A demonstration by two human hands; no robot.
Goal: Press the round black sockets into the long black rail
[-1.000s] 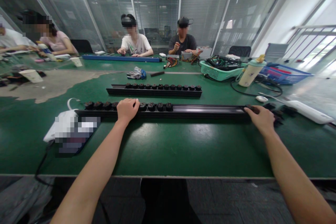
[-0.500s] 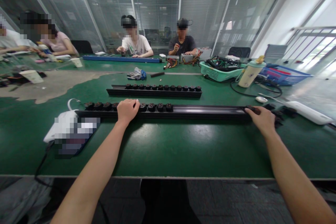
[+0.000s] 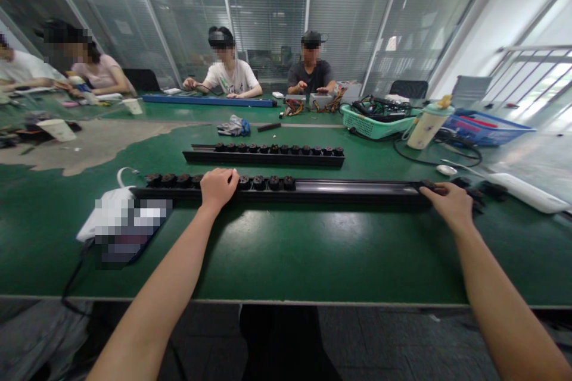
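Observation:
A long black metal channel lies across the table in front of me, like a power strip housing. Several round-faced black socket modules sit in a row in its left part, while its right stretch shows a bare shiny inside. My left hand is closed over the channel and covers some of the modules. At the right end, my right hand pinches a dark socket module against the channel's end; the fingers partly hide it. Several loose black modules lie just beyond that hand.
A second black channel with modules lies farther back. Also around are a green basket, a bottle, a blue basket, a white power strip, a phone and grey gloves. Several people sit at the table.
Both my hands stay in nearly the same places on the channel. Across the table, a person in white has moved one hand to the left; the person in dark lowered a hand.

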